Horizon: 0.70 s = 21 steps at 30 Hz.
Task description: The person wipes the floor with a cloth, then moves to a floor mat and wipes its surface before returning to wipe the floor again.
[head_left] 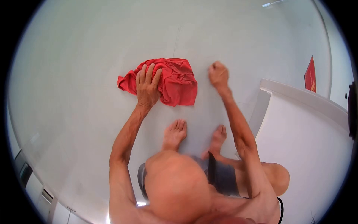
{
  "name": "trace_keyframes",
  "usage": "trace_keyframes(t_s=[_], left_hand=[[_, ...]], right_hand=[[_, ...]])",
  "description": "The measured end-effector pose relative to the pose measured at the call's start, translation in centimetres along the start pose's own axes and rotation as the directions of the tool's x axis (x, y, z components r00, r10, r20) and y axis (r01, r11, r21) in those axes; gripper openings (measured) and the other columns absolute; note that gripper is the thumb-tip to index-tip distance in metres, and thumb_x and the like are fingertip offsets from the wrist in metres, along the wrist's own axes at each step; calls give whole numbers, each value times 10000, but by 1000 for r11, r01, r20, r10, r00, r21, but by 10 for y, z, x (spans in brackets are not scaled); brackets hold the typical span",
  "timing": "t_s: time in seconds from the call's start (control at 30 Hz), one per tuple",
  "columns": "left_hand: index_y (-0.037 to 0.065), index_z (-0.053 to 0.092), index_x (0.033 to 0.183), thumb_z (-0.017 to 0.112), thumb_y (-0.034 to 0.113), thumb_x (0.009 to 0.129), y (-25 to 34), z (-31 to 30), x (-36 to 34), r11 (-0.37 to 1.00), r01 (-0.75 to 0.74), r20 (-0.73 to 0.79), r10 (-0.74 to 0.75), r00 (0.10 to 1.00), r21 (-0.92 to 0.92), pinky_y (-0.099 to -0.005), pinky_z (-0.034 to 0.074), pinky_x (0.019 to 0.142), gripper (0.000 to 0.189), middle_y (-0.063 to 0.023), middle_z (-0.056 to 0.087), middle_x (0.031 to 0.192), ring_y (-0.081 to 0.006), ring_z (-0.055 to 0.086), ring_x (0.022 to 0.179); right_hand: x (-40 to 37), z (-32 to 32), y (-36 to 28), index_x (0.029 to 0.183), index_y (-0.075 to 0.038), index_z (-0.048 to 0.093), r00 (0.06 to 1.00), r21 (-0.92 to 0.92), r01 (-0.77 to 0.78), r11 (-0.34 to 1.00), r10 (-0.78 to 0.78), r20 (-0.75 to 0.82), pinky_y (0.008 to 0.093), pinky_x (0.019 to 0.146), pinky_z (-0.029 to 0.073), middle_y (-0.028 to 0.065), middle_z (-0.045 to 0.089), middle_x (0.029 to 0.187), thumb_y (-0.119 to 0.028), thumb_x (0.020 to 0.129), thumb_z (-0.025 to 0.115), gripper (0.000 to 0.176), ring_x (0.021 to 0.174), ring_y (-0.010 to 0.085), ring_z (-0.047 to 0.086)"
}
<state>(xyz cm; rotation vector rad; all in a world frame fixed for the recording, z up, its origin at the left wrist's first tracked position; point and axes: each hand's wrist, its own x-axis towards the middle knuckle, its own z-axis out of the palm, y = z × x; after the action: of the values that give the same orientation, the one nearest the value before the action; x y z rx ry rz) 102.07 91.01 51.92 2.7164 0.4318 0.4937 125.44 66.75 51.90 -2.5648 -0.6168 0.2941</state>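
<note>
A crumpled red cloth (pixel 178 80) lies on the pale floor in front of my feet. My left hand (pixel 148 86) rests flat on the left part of the cloth, its fingers stretched out and slightly spread over the folds. To the right of the cloth, apart from it, my right hand (pixel 218 75) is curled into a fist at floor level. Nothing shows in that fist. Both arms reach forward on either side of my bent knees.
My bare feet (pixel 175 131) are on the floor just behind the cloth. A white partition or ledge (pixel 298 127) stands close on my right. Beyond it, a red card-like sheet (pixel 310 75) is near the wall. Cabinet-like fronts (pixel 44 199) appear at lower left.
</note>
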Motion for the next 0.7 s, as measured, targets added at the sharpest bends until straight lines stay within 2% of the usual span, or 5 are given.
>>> trace_keyframes(t_s=[0.1, 0.33, 0.47, 0.6, 0.7], left_hand=[[116, 685, 1445, 742, 54, 853, -1, 2, 2, 1000, -19, -17, 19, 1000, 3, -604, 392, 1191, 598, -179, 564, 1598, -453, 476, 1503], [126, 679, 1465, 755, 172, 943, -20, -14, 3, 981, -107, 37, 115, 993, -164, -572, 385, 1174, 529, -167, 544, 1620, -418, 468, 1510], [144, 691, 1446, 777, 214, 957, -25, -13, 1, 973, -87, 67, 104, 992, -214, -554, 382, 1162, 502, -146, 565, 1595, -393, 473, 1499], [164, 707, 1416, 767, 192, 960, -33, 3, 23, 978, -112, 9, 116, 993, -177, -539, 399, 1130, 460, -122, 602, 1541, -376, 504, 1454], [182, 716, 1396, 756, 181, 962, -53, 18, 86, 973, -143, -63, 133, 989, -179, -531, 409, 1119, 435, -109, 630, 1491, -370, 528, 1421]], right_hand=[[-66, 12, -106, 1228, -76, 646, 982, 32, 179, 983, -181, 57, 533, 790, 582, 206, 667, 1127, -322, 1030, 693, 319, 1010, 419, 705], [-115, 60, -159, 1491, -72, 598, 987, 105, -59, 993, 74, -140, 485, 814, 606, 182, 621, 1271, -319, 1011, 762, 564, 1062, 387, 704], [-115, 77, -165, 1389, -29, 640, 939, 111, -240, 964, 260, -226, 527, 790, 589, 203, 650, 1180, -292, 1039, 714, 444, 999, 415, 706], [-83, 110, -177, 1036, -34, 602, 937, -4, -231, 973, 221, -271, 555, 708, 568, 197, 669, 1108, -159, 1056, 611, 127, 933, 427, 707], [-18, 110, -190, 1015, -49, 580, 925, -118, -203, 972, 151, -350, 544, 699, 587, 196, 675, 1033, -164, 1060, 591, 124, 907, 433, 714]])
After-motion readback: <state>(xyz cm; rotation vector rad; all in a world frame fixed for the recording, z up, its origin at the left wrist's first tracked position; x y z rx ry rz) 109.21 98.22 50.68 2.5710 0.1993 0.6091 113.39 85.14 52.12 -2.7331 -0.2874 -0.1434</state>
